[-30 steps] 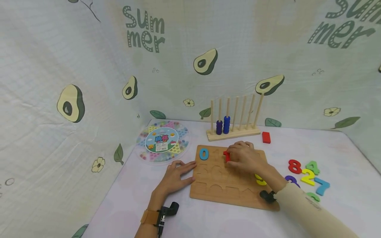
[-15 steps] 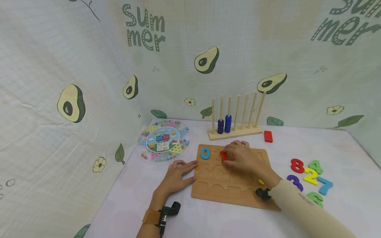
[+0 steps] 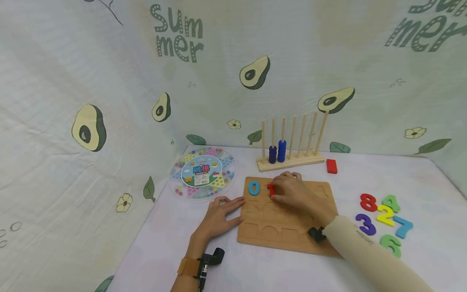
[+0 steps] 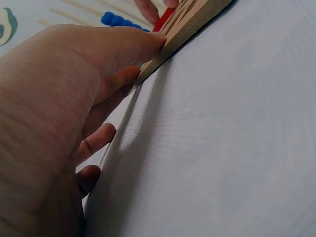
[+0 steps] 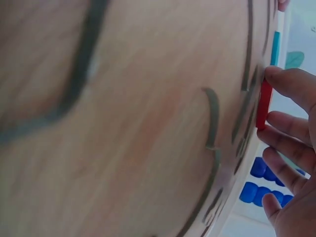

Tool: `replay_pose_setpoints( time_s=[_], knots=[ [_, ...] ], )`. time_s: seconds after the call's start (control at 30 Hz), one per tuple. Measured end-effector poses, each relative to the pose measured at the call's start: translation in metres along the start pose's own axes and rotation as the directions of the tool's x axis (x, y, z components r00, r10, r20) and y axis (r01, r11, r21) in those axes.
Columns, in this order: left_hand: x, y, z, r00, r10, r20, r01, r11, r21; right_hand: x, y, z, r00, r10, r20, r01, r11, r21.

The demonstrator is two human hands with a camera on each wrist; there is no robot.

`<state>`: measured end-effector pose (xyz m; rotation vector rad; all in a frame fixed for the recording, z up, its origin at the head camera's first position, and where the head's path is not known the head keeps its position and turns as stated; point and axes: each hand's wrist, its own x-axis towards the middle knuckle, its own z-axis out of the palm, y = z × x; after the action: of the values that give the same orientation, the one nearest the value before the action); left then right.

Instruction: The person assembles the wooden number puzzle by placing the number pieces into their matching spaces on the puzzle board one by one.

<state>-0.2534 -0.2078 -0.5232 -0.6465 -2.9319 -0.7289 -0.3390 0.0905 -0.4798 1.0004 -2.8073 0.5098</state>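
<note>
A wooden number board (image 3: 255, 227) with cut-out recesses lies on the table. My right hand (image 3: 293, 192) is over its upper part and pinches a red number 1 (image 3: 271, 190) between thumb and fingers. In the right wrist view, the red number 1 (image 5: 264, 104) stands out along the board's surface, thumb at one end and fingertips at the other. A blue number 0 (image 3: 254, 188) sits in the board's top left corner. The fingertips of my left hand (image 3: 217, 219) rest at the board's left edge, fingers extended; the left wrist view shows its thumb (image 4: 133, 44) against that edge.
Right of the board lie loose numbers, among them a red 8 (image 3: 368, 202), purple 3 (image 3: 366, 224) and blue 7 (image 3: 403, 227). Behind stand a peg rack (image 3: 292, 161) with blue and purple beads, and a red block (image 3: 331, 166). A round Chinese checkers box (image 3: 228, 178) lies at back left.
My right hand has moved left along the board's top row with the red 1, towards the blue 0. The yellow number on the board is now hidden behind the right arm. My left hand stays at the edge.
</note>
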Motion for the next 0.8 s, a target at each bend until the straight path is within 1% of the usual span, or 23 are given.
replay_pose_setpoints(
  time_s=[0.23, 0.3, 0.43, 0.53, 0.67, 0.73, 0.8],
  knots=[
    [0.001, 0.001, 0.0, 1.0, -0.004, 0.003, 0.003, 1.0, 0.016, 0.007, 0.0, 0.003, 1.0, -0.001, 0.023, 0.001, 1.0, 0.024],
    [0.001, 0.001, 0.0, 1.0, 0.001, 0.002, -0.001, 1.0, 0.016, 0.008, 0.0, 0.005, 1.0, -0.002, 0.03, 0.001, 1.0, 0.016],
    [0.003, 0.004, 0.0, 1.0, 0.018, -0.001, -0.018, 1.0, 0.015, 0.004, 0.0, 0.002, 0.999, 0.012, 0.048, -0.011, 1.0, -0.023],
    [0.001, 0.004, 0.0, 1.0, 0.011, -0.002, -0.011, 1.0, 0.012, -0.001, -0.003, -0.002, 0.998, 0.012, 0.058, -0.01, 0.999, -0.036],
    [0.0, 0.002, 0.0, 1.0, -0.002, 0.002, 0.002, 1.0, 0.016, -0.009, -0.007, -0.009, 0.999, -0.003, 0.04, 0.004, 1.0, -0.016],
    [0.0, 0.001, 0.0, 1.0, -0.001, 0.002, 0.001, 1.0, 0.018, -0.015, -0.009, -0.015, 1.0, -0.015, 0.022, 0.015, 1.0, -0.025],
    [0.0, 0.001, 0.0, 1.0, 0.005, -0.001, -0.005, 1.0, 0.012, -0.022, -0.009, -0.022, 1.0, -0.008, 0.012, 0.008, 1.0, -0.021]
  ],
)
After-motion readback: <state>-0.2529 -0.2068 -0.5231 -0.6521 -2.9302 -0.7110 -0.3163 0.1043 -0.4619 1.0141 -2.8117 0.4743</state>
